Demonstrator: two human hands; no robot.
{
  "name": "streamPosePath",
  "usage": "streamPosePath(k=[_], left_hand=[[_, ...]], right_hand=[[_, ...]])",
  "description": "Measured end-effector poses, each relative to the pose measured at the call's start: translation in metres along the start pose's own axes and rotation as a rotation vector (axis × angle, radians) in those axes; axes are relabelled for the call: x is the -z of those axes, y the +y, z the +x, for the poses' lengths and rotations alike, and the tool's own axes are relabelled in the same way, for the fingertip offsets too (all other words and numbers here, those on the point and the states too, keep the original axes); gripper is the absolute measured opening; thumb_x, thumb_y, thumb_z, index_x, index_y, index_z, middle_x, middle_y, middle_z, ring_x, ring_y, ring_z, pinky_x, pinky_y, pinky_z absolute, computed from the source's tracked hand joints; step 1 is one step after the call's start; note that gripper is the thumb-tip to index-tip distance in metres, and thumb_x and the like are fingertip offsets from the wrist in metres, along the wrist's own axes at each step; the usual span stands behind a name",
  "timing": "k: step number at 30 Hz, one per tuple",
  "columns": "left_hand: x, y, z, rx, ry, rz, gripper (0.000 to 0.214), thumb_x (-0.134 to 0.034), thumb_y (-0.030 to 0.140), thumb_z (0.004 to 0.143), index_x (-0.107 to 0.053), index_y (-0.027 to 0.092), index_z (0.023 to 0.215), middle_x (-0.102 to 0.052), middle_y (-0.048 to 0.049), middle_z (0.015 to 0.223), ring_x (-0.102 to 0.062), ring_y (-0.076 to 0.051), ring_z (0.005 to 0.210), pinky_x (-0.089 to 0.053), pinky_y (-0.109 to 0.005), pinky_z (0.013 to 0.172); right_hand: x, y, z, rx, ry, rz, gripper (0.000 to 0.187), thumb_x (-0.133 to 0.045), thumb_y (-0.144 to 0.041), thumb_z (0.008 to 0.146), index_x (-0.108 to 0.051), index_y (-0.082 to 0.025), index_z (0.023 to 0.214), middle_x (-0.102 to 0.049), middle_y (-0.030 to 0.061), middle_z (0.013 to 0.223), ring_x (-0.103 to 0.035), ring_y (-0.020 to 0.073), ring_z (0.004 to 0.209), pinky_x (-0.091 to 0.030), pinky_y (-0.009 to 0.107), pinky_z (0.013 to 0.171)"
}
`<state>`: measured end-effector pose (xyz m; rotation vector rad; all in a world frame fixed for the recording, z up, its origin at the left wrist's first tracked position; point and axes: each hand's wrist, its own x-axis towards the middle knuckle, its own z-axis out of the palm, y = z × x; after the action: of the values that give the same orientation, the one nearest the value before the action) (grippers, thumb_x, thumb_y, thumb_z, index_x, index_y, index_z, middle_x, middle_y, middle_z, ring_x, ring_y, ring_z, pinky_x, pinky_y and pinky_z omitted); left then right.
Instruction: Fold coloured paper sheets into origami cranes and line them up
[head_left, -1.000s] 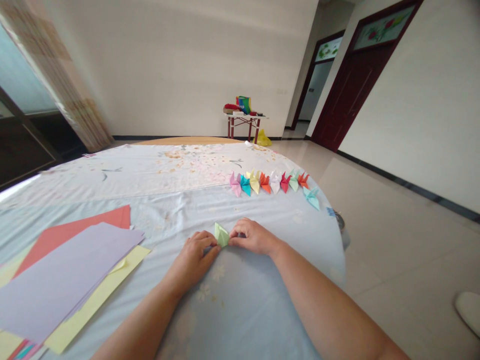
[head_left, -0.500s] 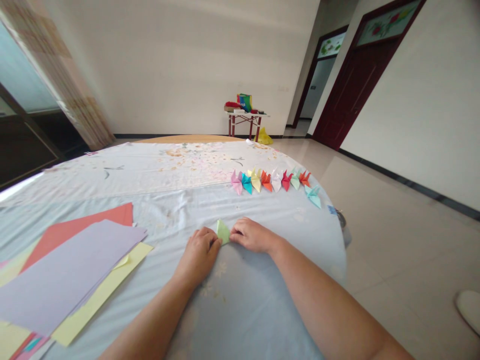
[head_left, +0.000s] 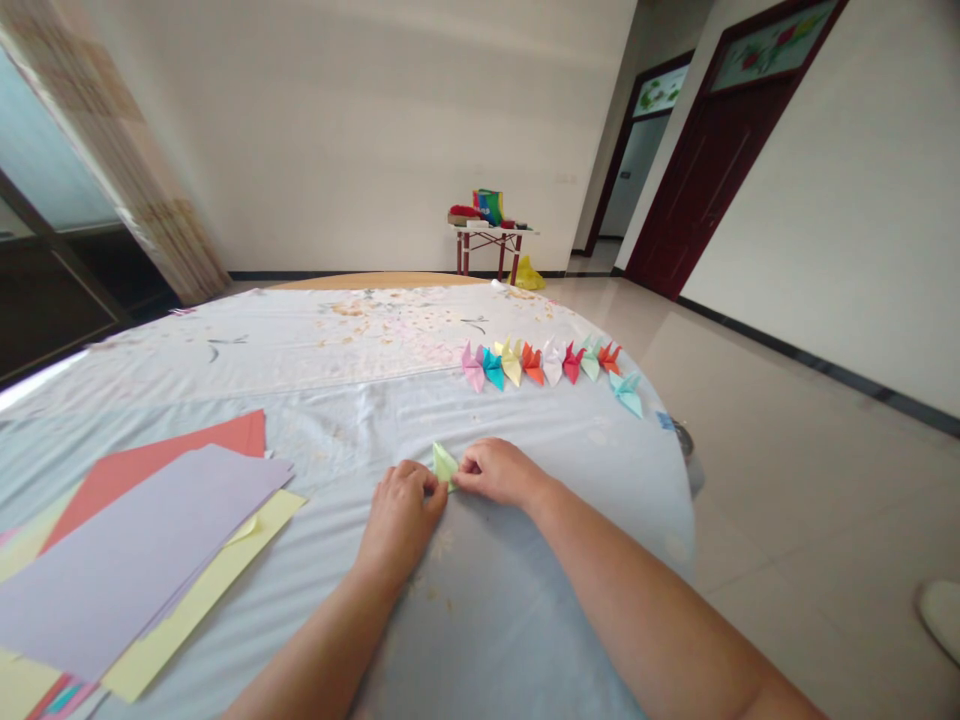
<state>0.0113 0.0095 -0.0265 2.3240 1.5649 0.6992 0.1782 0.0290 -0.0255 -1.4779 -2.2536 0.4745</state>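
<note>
A small light green folded paper piece point(head_left: 444, 463) lies on the pale blue tablecloth point(head_left: 480, 600) in front of me. My left hand point(head_left: 401, 518) is curled, its fingertips pressing the paper's left side. My right hand point(head_left: 495, 470) pinches the right side of the same paper. Both hands rest on the cloth, fingers closed on the paper.
A row of several coloured origami cranes point(head_left: 541, 363) stands beyond my hands, with one teal crane point(head_left: 626, 393) near the table's right edge. A stack of purple, red and yellow paper sheets point(head_left: 142, 550) lies at the left. A small table point(head_left: 491, 240) stands by the far wall.
My left hand has slid a little forward and closed tighter against the green paper. The paper sits lower between my fingers. The right hand has barely shifted.
</note>
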Motion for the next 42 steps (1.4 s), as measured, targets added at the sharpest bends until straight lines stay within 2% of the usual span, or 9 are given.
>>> streamPosePath(k=[5,9,12,15,26,30,33,37,42], left_hand=[[-0.004,-0.003,0.000,-0.010,0.030,0.038,0.018,-0.048,0.027,0.077,-0.058,0.018,0.066,-0.058,-0.0042,0.075,-0.054,-0.019,0.078,-0.040,-0.031,0.077],[-0.003,-0.004,-0.001,-0.015,0.025,0.048,0.018,-0.047,0.028,0.078,-0.058,0.018,0.068,-0.059,-0.0044,0.077,-0.054,-0.019,0.080,-0.040,-0.032,0.077],[-0.001,-0.003,-0.001,-0.010,0.006,0.051,0.021,-0.044,0.029,0.080,-0.058,0.018,0.068,-0.059,-0.0044,0.077,-0.054,-0.019,0.080,-0.040,-0.032,0.077],[0.000,-0.001,-0.001,0.003,-0.010,0.059,0.022,-0.044,0.028,0.081,-0.059,0.018,0.068,-0.059,-0.0047,0.077,-0.054,-0.019,0.080,-0.040,-0.032,0.077],[0.001,0.002,-0.001,0.027,-0.020,0.077,0.024,-0.043,0.029,0.081,-0.060,0.017,0.071,-0.060,-0.0060,0.079,-0.054,-0.020,0.082,-0.040,-0.033,0.079],[-0.002,0.000,-0.002,0.024,0.022,0.091,0.020,-0.044,0.029,0.080,-0.058,0.017,0.071,-0.059,-0.0062,0.079,-0.055,-0.021,0.083,-0.041,-0.034,0.079],[-0.004,-0.002,-0.002,0.026,0.068,0.080,0.019,-0.044,0.031,0.080,-0.056,0.017,0.082,-0.057,-0.0063,0.083,-0.055,-0.022,0.083,-0.043,-0.035,0.077],[-0.004,-0.002,-0.003,0.014,0.055,0.061,0.026,-0.042,0.031,0.082,-0.053,0.018,0.101,-0.057,-0.0065,0.091,-0.055,-0.022,0.087,-0.043,-0.036,0.079],[0.001,0.001,-0.004,-0.014,0.001,0.145,0.029,-0.041,0.034,0.084,-0.059,0.024,0.104,-0.056,-0.0065,0.096,-0.052,-0.022,0.091,-0.040,-0.035,0.081]], right_hand=[[0.001,-0.003,0.000,-0.079,-0.053,-0.007,0.017,-0.056,-0.030,0.072,-0.067,-0.018,0.067,-0.063,-0.0020,0.062,-0.050,0.0089,0.056,-0.027,0.019,0.052],[0.001,-0.005,-0.001,-0.043,-0.050,-0.040,0.019,-0.053,-0.029,0.073,-0.065,-0.017,0.065,-0.063,-0.0010,0.061,-0.051,0.0092,0.057,-0.029,0.019,0.053],[0.002,-0.006,-0.002,0.008,-0.004,-0.101,0.021,-0.052,-0.029,0.074,-0.065,-0.017,0.062,-0.064,0.0004,0.063,-0.052,0.0110,0.062,-0.032,0.021,0.060],[0.002,-0.007,-0.003,-0.002,0.025,-0.152,0.022,-0.053,-0.031,0.075,-0.065,-0.018,0.062,-0.065,0.0015,0.065,-0.053,0.0135,0.068,-0.033,0.023,0.065],[0.006,-0.008,-0.002,-0.064,-0.053,-0.174,0.021,-0.051,-0.033,0.077,-0.065,-0.021,0.067,-0.066,0.0013,0.073,-0.054,0.0158,0.076,-0.031,0.026,0.066],[0.007,-0.009,-0.002,-0.071,-0.063,-0.165,0.020,-0.052,-0.034,0.077,-0.062,-0.020,0.067,-0.065,0.0018,0.076,-0.054,0.0164,0.079,-0.031,0.026,0.067],[0.006,-0.010,-0.003,-0.088,-0.035,-0.119,0.014,-0.056,-0.033,0.075,-0.061,-0.020,0.075,-0.064,0.0010,0.077,-0.053,0.0159,0.079,-0.032,0.025,0.067],[0.002,-0.011,-0.002,-0.120,0.035,-0.076,0.020,-0.059,-0.034,0.073,-0.057,-0.020,0.087,-0.062,0.0001,0.077,-0.052,0.0148,0.076,-0.031,0.025,0.068],[-0.003,-0.017,-0.003,-0.145,0.102,-0.122,0.024,-0.059,-0.042,0.076,-0.055,-0.019,0.084,-0.062,0.0018,0.081,-0.050,0.0175,0.083,-0.028,0.028,0.071]])
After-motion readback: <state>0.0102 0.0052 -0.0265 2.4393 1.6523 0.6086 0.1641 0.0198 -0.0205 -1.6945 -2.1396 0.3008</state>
